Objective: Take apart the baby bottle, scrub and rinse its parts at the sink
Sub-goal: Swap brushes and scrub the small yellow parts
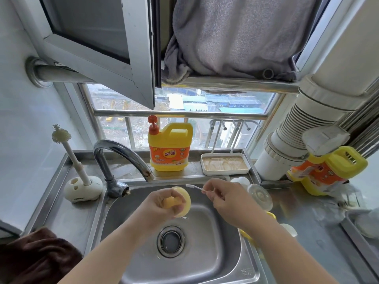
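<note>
**Midway: bottle apart, small parts under the brush**

Clearly the bottle's already in pieces. Left hand (pixel 162 203) grips a yellow nipple ring (pixel 181 201) over the sink (pixel 215 261), fingers curled round it w/ the pale nipple side facing the right hand. Right hand (pixel 227 198) pinches a thin nipple brush (pixel 194 187) by its stem, bristle tip aimed toward the ring and just short of it, so detail scrubbing looks like the step in hand.

Just past the right hand, on the counter, sit a clear cap (pixel 260 196) and a white part (pixel 241 181); can't tell if they're washed. Yellow bits peek out under the right forearm, prob. more bottle parts. Faucet (pixel 121 158) beyond the left hand shows no water running, so rinsing seems still to come. Big bottle brush (pixel 70 152) stands in its holder, well left of the left hand. Soap jug (pixel 170 148) is on the ledge beyond both hands.

Judgement: disassembly done, scrubbing partly done, rinse left.
</note>
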A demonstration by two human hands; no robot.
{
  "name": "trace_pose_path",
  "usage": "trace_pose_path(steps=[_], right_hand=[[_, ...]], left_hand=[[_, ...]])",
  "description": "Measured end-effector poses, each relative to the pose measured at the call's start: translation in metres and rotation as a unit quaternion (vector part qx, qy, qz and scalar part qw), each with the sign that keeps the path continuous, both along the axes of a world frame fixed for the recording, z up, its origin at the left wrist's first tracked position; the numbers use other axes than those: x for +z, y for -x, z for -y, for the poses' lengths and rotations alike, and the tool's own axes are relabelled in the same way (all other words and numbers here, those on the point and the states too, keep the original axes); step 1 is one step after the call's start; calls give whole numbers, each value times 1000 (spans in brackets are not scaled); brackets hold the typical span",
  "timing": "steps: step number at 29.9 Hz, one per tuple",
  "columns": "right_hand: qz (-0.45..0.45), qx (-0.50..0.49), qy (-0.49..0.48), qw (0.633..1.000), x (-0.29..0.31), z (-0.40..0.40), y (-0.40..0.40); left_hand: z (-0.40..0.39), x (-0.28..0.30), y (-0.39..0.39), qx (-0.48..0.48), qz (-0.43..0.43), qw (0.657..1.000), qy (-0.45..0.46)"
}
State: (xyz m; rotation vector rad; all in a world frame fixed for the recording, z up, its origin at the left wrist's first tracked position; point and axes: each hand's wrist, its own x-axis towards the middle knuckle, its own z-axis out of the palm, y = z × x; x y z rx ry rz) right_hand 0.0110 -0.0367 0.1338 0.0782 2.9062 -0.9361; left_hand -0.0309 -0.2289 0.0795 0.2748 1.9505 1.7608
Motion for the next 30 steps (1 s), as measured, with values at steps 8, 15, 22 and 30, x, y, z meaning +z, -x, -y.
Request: trace_pose_path(steps=[8,15,22,30], right_hand=[[-12,-16,46,999,-2,1,-2],[-48,2,-14,999,11,-1,-9],[-51,21,-88,995,18,7,-9],[0,4,-119,993,25,-4,-6]], left_hand=[[0,11,-8,13,51,990,-131],[-5,13,-3,40,39,996,-64],[-16,14,-9,0,-28,999,27],[-16,22,-6,-3,-91,993,71]])
